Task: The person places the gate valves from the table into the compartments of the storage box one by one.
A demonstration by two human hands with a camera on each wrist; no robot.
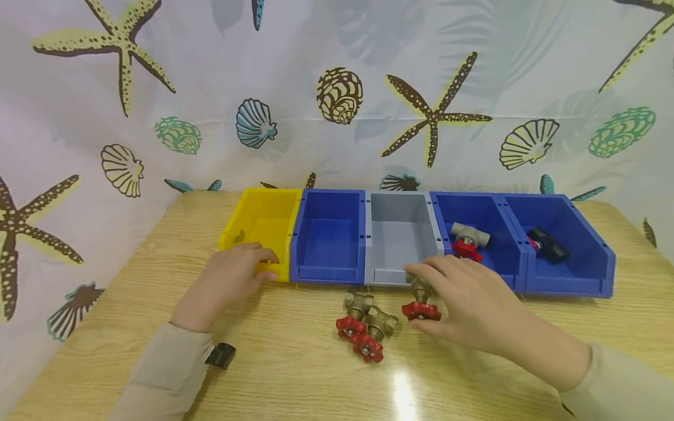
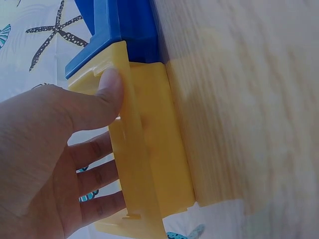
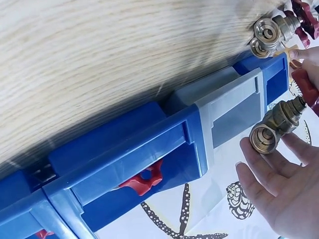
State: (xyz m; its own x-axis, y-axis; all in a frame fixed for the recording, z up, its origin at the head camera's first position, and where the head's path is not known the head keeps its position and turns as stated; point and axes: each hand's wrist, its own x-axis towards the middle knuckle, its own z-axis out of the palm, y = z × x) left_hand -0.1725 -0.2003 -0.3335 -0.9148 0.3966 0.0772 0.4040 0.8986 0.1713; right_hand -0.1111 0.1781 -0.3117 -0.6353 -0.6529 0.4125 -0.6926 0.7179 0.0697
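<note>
My left hand [image 1: 229,285] grips the front lip of the yellow bin [image 1: 227,230]. In the left wrist view the thumb lies on the outer side of the lip and the fingers reach behind it. With my right hand [image 1: 474,301] I hold a brass gate valve [image 3: 280,121] with a red handwheel [image 1: 421,311], in front of the grey bin [image 1: 402,202]. The right wrist view shows its threaded opening against the fingers. Two more brass gate valves [image 1: 359,303] with red handwheels lie together on the table, left of the right hand.
Right of the yellow bin stand a blue bin [image 1: 329,273], the grey bin and two more blue bins. One holds a beige valve [image 1: 470,234] with a red handle, the last a black fitting [image 1: 550,245] with a red part. A black piece [image 1: 222,355] lies beside the left sleeve.
</note>
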